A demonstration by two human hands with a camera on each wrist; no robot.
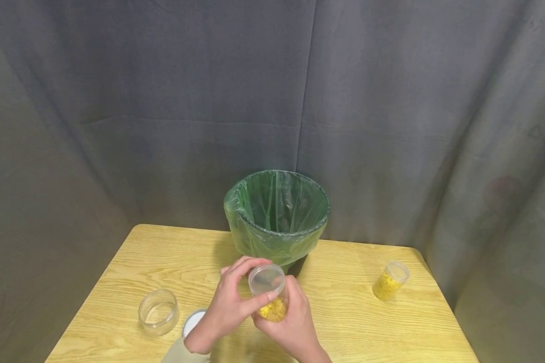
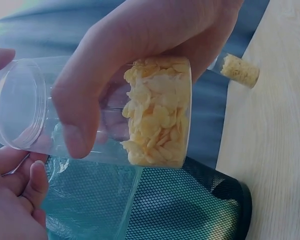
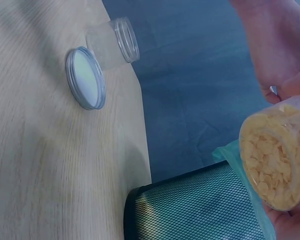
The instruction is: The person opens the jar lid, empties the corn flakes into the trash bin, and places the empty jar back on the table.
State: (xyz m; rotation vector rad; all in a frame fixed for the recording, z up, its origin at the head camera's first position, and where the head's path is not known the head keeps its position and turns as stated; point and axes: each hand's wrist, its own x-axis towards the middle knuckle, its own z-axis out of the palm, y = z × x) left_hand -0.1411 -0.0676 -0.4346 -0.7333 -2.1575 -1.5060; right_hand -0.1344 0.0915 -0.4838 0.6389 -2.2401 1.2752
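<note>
A clear plastic jar (image 1: pixel 273 309), partly filled with yellow flakes, is held tilted above the table in front of the bin. My right hand (image 1: pixel 292 320) grips its body, with the thumb wrapped across the side in the left wrist view. At the top, the fingers and thumb of my left hand (image 1: pixel 233 300) pinch the translucent lid (image 1: pixel 267 278) at its rim. The lid sits on the jar. In the right wrist view the jar's base (image 3: pixel 270 167) faces the camera, flakes (image 3: pixel 267 160) lying against it.
A bin (image 1: pixel 277 241) with a green plastic liner stands at the table's back. On the right is a second lidded jar (image 1: pixel 387 285) of yellow flakes. At the left are an open clear jar (image 1: pixel 158 312) and a silver-rimmed lid (image 3: pixel 86 79) on the wooden table (image 1: pixel 345 322).
</note>
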